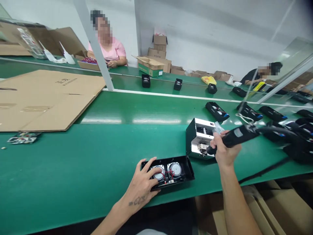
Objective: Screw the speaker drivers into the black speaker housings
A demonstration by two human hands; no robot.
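Under my left hand (144, 179) lies a black speaker housing (187, 169) on the green bench, its open side up. Two round silver speakers with red wires show inside it. My left fingers grip the housing's left end, some over the far rim and one across the left speaker. My right hand (225, 150) is wrapped round a black electric screwdriver (239, 135), tilted down to the left. The screwdriver's tip reaches into the front of a black and silver screw feeder (193, 137); the exact contact cannot be made out.
Flattened cardboard (49, 98) lies at the left, with small circuit boards (24, 137) beside it. Several black housings (217, 111) stand along the belt and at the right. A white rail (156, 94) crosses behind the bench. Two people (112, 49) sit beyond it.
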